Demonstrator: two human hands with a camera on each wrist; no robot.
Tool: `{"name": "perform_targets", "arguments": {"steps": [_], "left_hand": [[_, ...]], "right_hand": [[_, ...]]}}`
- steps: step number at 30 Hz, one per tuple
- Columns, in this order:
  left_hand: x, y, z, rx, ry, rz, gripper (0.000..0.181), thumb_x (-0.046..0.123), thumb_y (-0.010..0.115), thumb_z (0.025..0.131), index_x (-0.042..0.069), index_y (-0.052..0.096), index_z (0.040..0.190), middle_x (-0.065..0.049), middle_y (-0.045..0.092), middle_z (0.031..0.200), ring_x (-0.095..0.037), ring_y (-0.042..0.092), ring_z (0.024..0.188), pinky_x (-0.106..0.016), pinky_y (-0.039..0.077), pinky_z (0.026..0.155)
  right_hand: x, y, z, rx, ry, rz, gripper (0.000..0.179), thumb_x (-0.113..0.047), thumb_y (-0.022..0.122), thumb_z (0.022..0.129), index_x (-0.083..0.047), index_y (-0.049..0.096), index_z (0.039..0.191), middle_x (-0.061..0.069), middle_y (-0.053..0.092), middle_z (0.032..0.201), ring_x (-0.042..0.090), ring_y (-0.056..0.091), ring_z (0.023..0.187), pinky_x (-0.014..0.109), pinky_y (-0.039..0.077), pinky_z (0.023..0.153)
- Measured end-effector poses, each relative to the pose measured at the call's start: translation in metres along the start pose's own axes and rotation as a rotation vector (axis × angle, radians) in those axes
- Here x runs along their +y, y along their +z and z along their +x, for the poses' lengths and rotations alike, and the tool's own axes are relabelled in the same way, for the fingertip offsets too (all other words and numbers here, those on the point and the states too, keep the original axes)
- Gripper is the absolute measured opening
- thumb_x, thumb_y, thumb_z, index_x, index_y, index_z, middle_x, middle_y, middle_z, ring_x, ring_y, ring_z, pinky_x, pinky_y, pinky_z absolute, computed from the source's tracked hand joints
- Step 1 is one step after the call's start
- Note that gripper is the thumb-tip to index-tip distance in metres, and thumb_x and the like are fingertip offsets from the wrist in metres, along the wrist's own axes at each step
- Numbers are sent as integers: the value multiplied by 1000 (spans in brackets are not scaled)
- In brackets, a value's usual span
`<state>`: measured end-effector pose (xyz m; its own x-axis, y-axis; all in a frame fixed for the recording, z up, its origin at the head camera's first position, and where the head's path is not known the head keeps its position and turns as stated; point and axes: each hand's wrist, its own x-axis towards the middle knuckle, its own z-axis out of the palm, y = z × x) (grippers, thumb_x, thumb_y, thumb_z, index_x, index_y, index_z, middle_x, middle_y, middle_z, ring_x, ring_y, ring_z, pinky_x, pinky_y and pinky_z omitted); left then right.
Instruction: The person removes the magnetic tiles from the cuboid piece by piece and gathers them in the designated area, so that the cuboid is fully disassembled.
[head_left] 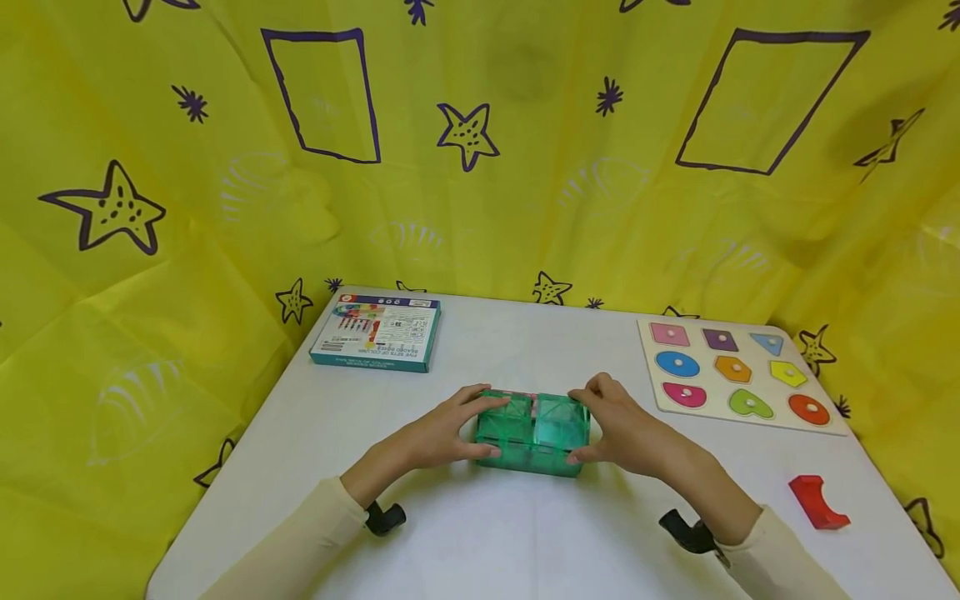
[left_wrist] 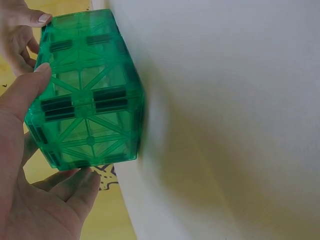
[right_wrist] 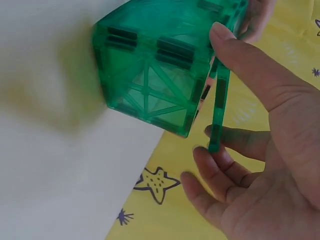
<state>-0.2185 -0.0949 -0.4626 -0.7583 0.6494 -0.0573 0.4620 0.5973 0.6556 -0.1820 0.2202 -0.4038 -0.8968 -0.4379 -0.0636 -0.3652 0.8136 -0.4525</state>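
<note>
A box built of clear green magnetic tiles (head_left: 528, 459) stands on the white table, in the middle of the head view. My left hand (head_left: 448, 427) grips its left end, thumb at the front edge and fingers over the top. With my right hand (head_left: 628, 423) I pinch a square magnetic tile (head_left: 561, 422) at the top right. The right wrist view shows this tile (right_wrist: 219, 107) edge-on, slightly lifted from the box (right_wrist: 145, 90), with a gap between. Something pink shows through the gap; its kind cannot be made out.
A flat teal-edged cardboard box (head_left: 375, 332) lies at the back left. At the back right is a shape puzzle board (head_left: 712, 400) with coloured knobbed pieces. A red arch block (head_left: 817, 502) sits at the right. Yellow patterned cloth (head_left: 510, 225) hangs behind the table.
</note>
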Motion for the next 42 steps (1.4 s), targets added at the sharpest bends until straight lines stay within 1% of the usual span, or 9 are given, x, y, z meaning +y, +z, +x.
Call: {"name": "perform_targets", "arguments": {"steps": [6,10,13,17,25,29,32,39,42], "left_hand": [[0,-1,0,-3,9,-14,76,48,76,97,31,42,162,-10,23,173,-37,32,156,-61,40,118],[0,-2,-1,-1,3,-20,75,48,76,97,32,42,162,-11,23,173,-38,32,156,-62,40,118],[0,-2,-2,-1,1,-22,75,48,76,97,32,42,162,-10,23,174,-38,32,156,-62,39,118],[1,-2,-2,0,-3,-17,76,50,75,97,33,42,163,-9,22,174,-38,31,157,-63,39,118],[-2,-2,-2,4,3,-17,76,49,75,97,33,41,163,-10,23,174,-39,31,157,-64,39,118],[-2,-2,-2,3,10,-18,75,48,75,97,32,41,163,-11,23,173,-39,31,156,-63,39,118],[-2,-2,-1,2,13,-16,75,48,75,98,31,41,163,-12,23,173,-39,31,156,-64,39,117],[-1,-2,-2,2,17,-19,76,47,75,98,30,41,163,-14,23,173,-39,31,156,-64,39,118],[-1,-2,-2,6,20,-20,75,47,75,98,30,41,163,-14,23,173,-40,32,156,-63,39,118]], "right_hand": [[12,7,-6,38,6,38,89,-42,92,82,-3,53,151,11,46,129,30,53,117,43,58,95],[19,13,-11,92,-9,54,87,-43,92,81,-6,54,150,9,47,128,29,56,116,43,59,94],[22,15,-16,121,-1,89,84,-45,92,81,-8,56,147,9,48,126,30,58,116,48,59,96],[28,15,-25,149,9,143,79,-45,92,81,-9,59,144,11,49,126,33,58,116,54,58,95],[49,13,-43,174,37,161,77,-45,90,84,-10,58,144,11,49,126,35,56,115,58,56,95],[61,6,-52,181,78,170,76,-45,89,85,-10,57,144,14,48,128,40,56,118,62,57,94],[73,1,-62,178,124,163,76,-44,88,86,-8,55,145,17,47,130,44,56,118,62,58,91],[114,-7,-86,161,226,133,82,-41,88,87,0,51,148,26,43,132,49,54,114,57,60,84],[131,-8,-95,150,264,106,83,-41,87,87,2,49,148,30,41,133,49,53,112,59,59,85]]}}
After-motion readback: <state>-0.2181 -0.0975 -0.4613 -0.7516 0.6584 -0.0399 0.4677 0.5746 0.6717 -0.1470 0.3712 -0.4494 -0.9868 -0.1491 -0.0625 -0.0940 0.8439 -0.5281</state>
